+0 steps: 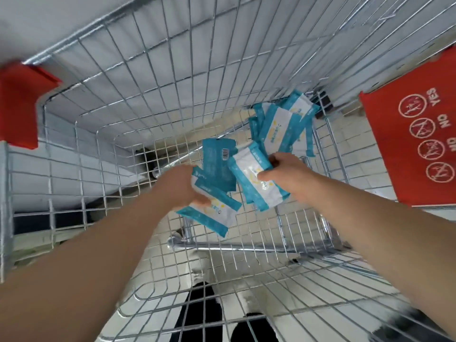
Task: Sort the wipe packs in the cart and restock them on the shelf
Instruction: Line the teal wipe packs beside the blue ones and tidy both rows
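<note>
Head view looks down into the cart (118, 99): sorting seems underway, restocking not begun; the left hand (188, 185) grips several wipe packs (212, 214), the right hand (283, 177) grips another stack (251, 180); loose packs (278, 124) lie far right; no shelf shows.

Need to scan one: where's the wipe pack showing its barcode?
Head view, middle of the cart: the barcode pack sits between the left hand and right hand, partly under the white-fronted pack the right hand grips.
</note>
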Demonstrator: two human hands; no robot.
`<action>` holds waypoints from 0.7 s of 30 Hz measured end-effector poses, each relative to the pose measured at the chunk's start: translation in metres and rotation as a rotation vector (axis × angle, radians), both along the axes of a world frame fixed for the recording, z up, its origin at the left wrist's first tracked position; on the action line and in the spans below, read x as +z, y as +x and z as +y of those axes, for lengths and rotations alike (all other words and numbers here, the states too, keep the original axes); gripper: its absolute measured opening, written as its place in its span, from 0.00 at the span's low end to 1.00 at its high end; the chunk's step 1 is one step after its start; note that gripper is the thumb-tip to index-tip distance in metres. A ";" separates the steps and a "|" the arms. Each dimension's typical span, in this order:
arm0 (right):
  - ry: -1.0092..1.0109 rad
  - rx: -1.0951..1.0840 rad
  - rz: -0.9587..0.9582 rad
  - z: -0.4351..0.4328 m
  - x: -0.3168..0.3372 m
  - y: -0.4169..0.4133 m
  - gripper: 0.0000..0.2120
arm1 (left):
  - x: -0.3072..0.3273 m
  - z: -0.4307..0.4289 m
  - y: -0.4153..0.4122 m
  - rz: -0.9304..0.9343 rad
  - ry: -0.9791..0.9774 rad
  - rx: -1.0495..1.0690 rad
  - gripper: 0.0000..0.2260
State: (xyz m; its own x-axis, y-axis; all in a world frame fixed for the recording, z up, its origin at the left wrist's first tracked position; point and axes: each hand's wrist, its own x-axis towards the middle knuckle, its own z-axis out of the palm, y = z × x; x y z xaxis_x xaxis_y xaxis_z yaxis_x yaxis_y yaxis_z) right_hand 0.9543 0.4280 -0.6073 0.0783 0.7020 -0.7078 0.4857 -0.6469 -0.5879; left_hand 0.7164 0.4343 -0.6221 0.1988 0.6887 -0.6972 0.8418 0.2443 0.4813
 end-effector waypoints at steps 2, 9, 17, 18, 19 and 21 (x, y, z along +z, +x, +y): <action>0.034 0.005 -0.001 0.002 0.019 0.001 0.14 | 0.022 0.000 -0.005 -0.039 0.029 0.069 0.18; 0.237 0.093 0.070 0.013 0.155 -0.007 0.18 | 0.159 -0.009 -0.029 -0.093 0.308 0.357 0.24; 0.607 0.357 0.104 -0.006 0.378 -0.053 0.16 | 0.372 -0.084 -0.066 -0.251 0.617 0.653 0.20; 0.641 0.393 0.117 -0.012 0.404 -0.063 0.16 | 0.396 -0.095 -0.073 -0.251 0.659 0.673 0.19; 0.673 0.430 0.133 -0.018 0.429 -0.073 0.16 | 0.419 -0.107 -0.080 -0.256 0.696 0.695 0.19; 0.743 0.507 0.156 -0.032 0.479 -0.096 0.17 | 0.467 -0.134 -0.097 -0.280 0.739 0.750 0.17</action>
